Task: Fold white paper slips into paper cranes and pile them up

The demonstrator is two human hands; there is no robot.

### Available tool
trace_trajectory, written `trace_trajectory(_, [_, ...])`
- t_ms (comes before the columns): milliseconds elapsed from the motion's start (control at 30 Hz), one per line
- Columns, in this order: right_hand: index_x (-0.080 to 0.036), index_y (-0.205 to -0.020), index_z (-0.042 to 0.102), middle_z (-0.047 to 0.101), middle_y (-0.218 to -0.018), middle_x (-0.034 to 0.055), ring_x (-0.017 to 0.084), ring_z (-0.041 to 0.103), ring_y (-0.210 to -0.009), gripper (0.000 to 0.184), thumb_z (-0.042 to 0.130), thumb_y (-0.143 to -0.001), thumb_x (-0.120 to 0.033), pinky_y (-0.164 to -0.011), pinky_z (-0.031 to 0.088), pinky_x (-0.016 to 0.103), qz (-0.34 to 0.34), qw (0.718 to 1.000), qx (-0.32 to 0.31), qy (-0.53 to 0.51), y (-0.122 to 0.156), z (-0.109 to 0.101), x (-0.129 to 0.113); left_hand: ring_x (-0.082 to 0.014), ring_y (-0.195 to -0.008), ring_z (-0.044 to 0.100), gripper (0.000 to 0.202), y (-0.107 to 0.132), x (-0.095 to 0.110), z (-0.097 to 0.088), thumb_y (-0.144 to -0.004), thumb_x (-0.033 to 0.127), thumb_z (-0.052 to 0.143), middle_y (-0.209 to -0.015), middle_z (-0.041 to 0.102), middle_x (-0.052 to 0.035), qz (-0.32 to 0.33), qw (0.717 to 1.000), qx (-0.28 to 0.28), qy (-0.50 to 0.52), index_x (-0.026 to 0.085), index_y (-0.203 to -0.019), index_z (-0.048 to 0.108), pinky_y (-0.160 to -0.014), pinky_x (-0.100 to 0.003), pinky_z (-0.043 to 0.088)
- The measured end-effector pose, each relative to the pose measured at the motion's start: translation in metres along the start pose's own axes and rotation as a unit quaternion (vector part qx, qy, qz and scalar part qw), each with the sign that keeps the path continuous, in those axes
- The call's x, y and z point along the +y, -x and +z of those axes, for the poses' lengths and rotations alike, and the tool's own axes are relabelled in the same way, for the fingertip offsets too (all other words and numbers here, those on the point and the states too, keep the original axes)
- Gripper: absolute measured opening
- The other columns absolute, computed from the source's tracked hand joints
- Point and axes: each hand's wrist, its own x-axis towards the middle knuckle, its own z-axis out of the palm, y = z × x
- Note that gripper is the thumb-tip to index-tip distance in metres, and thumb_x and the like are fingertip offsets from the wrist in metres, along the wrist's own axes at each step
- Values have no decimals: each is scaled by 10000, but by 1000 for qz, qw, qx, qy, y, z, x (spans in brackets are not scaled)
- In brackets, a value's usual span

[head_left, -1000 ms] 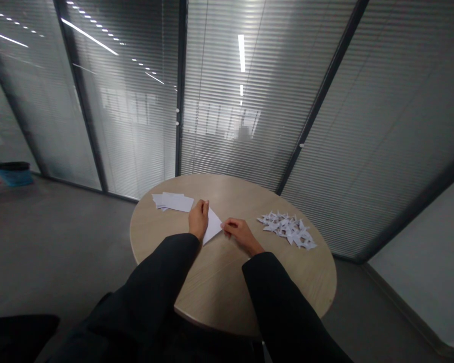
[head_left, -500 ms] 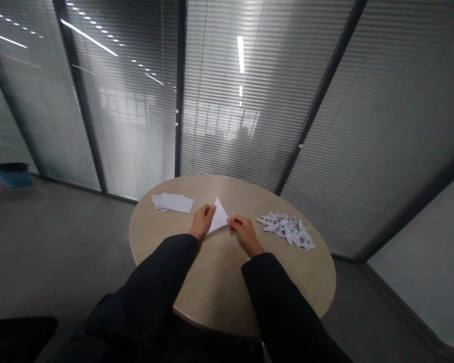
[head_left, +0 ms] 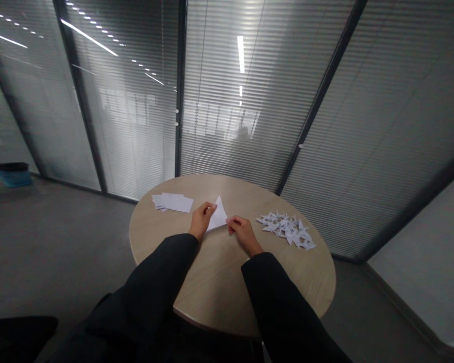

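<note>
Between my hands is a white sheet of paper [head_left: 218, 217] folded into a triangle, its peak pointing away from me. My left hand [head_left: 202, 219] pinches its left side, thumb and fingers closed on the edge. At the lower right corner, my right hand [head_left: 244, 233] grips the paper between thumb and fingertips. Part of the left side is hidden behind my left hand. To the left lies a small stack of white paper sheets [head_left: 177, 202], somewhat fanned out. On the right is a pile of folded paper pieces [head_left: 287, 229] with pointed tips.
The round wooden table [head_left: 219, 282] stands close to a glass partition [head_left: 230, 151] with blinds. A blue bin [head_left: 13, 176] with a dark rim is on the floor at far left. A dark object [head_left: 18, 335] shows at the lower left corner.
My left hand has lifted slightly, and the triangle's peak has shifted a little up and right, the paper bowing somewhat. The right hand is nearly still.
</note>
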Motion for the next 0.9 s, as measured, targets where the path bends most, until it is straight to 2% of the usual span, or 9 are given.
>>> trace_trajectory(100, [-194,-588,599,548,-513,-17,132,502,-501,272,645,-697,-438,-538,407,271,5,1000,21,-9,-1,-2,2,-111,-572,392,412,-2,-3,2,-791,552,544,-580,443,38,-18,998,-39,46,149,-764,625,-554,-241,290])
trace_trajectory(200, [-192,-591,597,540,-517,-18,131,498,-503,280,642,-693,-449,-533,405,269,2,999,50,-14,-3,-4,5,-121,-593,433,504,-1,-3,5,-725,643,562,-598,500,12,-46,990,-102,81,143,-666,591,-569,-249,324])
trace_trajectory(300, [-190,-595,598,533,-514,-18,130,492,-501,280,634,-696,-449,-527,399,267,0,997,71,-8,-4,-5,7,-125,-579,448,569,0,-1,6,-666,707,578,-588,527,0,-74,980,-139,120,139,-656,594,-552,-250,333])
trace_trajectory(433, [-191,-620,602,538,-528,-16,131,495,-509,275,626,-700,-454,-527,399,263,5,996,84,-4,-4,-6,7,-118,-543,449,602,2,-1,5,-628,731,602,-574,549,-6,-105,971,-147,156,131,-675,614,-527,-245,338])
trace_trajectory(600, [-192,-637,610,548,-540,-15,133,500,-515,276,622,-698,-461,-539,405,267,4,996,91,4,-3,-6,5,-124,-546,510,603,1,-3,6,-612,718,640,-593,598,-20,-95,972,-145,160,120,-693,639,-526,-242,389])
trace_trajectory(767, [-192,-608,598,547,-529,-15,133,498,-505,285,625,-705,-459,-542,404,271,0,996,93,6,-2,-5,3,-157,-500,600,560,1,-1,6,-682,615,678,-581,618,-37,-148,963,-141,176,86,-867,659,-492,-267,476])
trace_trajectory(900, [-194,-602,598,545,-527,-11,134,494,-508,288,628,-706,-461,-534,407,269,-3,996,91,3,-1,-5,2,-119,-403,550,517,2,3,4,-734,539,689,-540,587,-15,-162,963,-126,173,71,-951,657,-408,-230,445])
